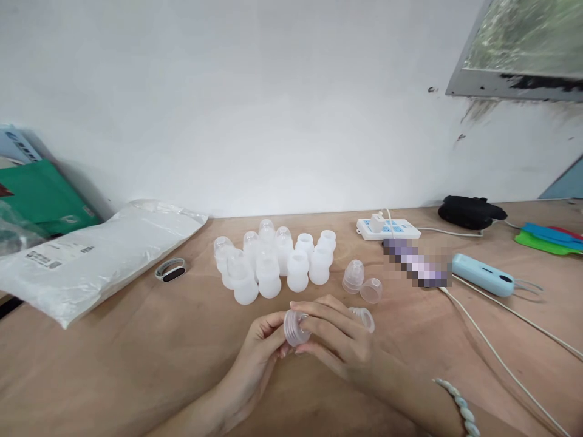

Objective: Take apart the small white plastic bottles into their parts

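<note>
Both my hands meet low in the middle of the wooden table [113, 358]. My left hand [255, 364] and my right hand [337, 340] are closed together on one small translucent ribbed bottle part [294, 326], fingers pinching it from both sides. Just behind them stands a cluster of several small white plastic bottles [273, 264], some with clear domed caps. To the right of the cluster lie loose clear caps [362, 280], and another clear piece [364, 317] shows behind my right fingers. A bead bracelet [460, 403] is on my right wrist.
A large white plastic bag [91, 255] lies at the left, with a fitness band [170, 269] beside it and green packaging [40, 197] behind. At the right are a power strip [387, 227], white cables [496, 358], a light-blue handheld device [483, 275], a black object [469, 211] and coloured sheets [546, 238].
</note>
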Available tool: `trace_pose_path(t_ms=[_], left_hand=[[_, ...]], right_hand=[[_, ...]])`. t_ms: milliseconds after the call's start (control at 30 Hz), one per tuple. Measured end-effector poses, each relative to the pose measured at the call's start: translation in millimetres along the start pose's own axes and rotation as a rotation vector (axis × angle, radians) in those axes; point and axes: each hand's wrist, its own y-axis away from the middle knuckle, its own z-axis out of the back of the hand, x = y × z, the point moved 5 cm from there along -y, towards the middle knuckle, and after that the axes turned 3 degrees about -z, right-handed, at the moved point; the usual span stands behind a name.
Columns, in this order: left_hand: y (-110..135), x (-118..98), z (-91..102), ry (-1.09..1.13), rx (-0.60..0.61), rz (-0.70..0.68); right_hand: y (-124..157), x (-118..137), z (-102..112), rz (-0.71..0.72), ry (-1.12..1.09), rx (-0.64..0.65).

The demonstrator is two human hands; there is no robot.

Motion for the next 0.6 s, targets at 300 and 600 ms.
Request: trace_pose_path(t_ms=[300,600], left_hand=[[-1.0,4.0,1.4,0.041,-0.028,0.114],[3.5,-5.5,-3.3,0.019,-0.056,0.138]], right_hand=[[0.7,-0.3,-0.8,-0.027,-0.052,-0.003],[-3.4,-1.3,0.6,-0.302,-0.194,0.153]])
